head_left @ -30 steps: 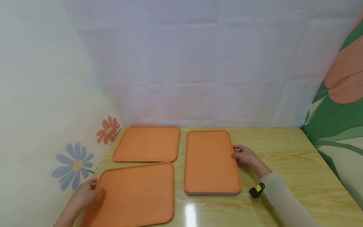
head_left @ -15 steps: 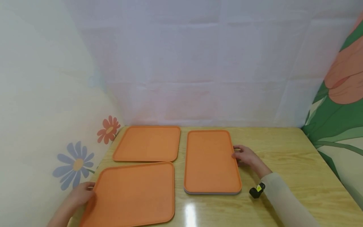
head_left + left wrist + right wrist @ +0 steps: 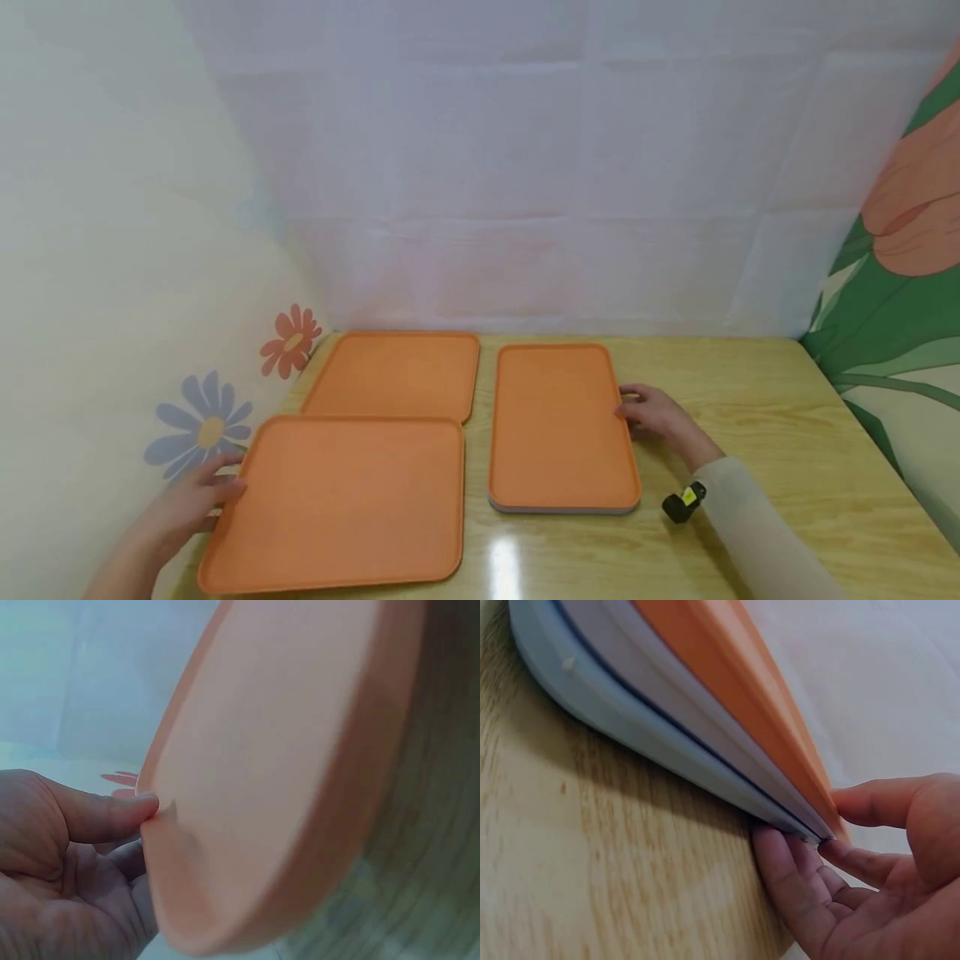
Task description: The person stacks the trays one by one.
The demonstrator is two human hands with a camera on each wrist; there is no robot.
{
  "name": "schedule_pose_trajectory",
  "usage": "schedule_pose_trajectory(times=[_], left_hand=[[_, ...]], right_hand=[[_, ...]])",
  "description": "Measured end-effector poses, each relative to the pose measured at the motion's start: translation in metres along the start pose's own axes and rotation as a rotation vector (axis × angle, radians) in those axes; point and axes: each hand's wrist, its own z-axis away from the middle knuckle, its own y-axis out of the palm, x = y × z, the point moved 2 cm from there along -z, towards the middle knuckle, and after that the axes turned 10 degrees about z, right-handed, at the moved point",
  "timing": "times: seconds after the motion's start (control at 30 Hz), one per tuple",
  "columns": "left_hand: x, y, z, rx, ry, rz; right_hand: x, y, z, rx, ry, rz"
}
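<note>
My left hand (image 3: 176,510) pinches the left edge of an orange rectangular tray (image 3: 345,500), thumb on top, as the left wrist view shows up close. This tray is tilted, its left side raised off the table, and its far rim covers the near edge of another orange tray (image 3: 397,375). To the right stands a stack with an orange tray (image 3: 562,425) on top. In the right wrist view a greyish-purple tray (image 3: 675,694) and a pale blue tray (image 3: 630,731) lie under it. My right hand (image 3: 662,423) grips the stack's right edge, thumb against the orange rim, fingers lower down.
The trays are on a wood-grain table (image 3: 750,400). A white cloth (image 3: 525,167) hangs along the back edge. Flower-printed panels flank the left (image 3: 112,250) and right (image 3: 900,333) sides. A small black device (image 3: 684,503) sits at the right wrist.
My left hand has shifted left and taken hold of the near-left tray's edge, which has risen off the table and overlaps the far-left tray. The right hand stays at the stack.
</note>
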Motion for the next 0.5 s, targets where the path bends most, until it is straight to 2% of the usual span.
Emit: schedule_pose_trajectory(times=[0.13,0.27,0.5], left_hand=[[0.001,-0.008,-0.001,0.016,0.049,0.077],[0.003,-0.008,-0.003,0.011,0.119,0.168],[-0.007,0.012,-0.011,-0.039,0.2,0.258]], right_hand=[[0.0,-0.003,0.003,0.005,-0.013,-0.033],[0.004,-0.007,0.01,-0.028,-0.019,-0.038],[0.012,-0.013,0.023,-0.101,-0.062,-0.034]])
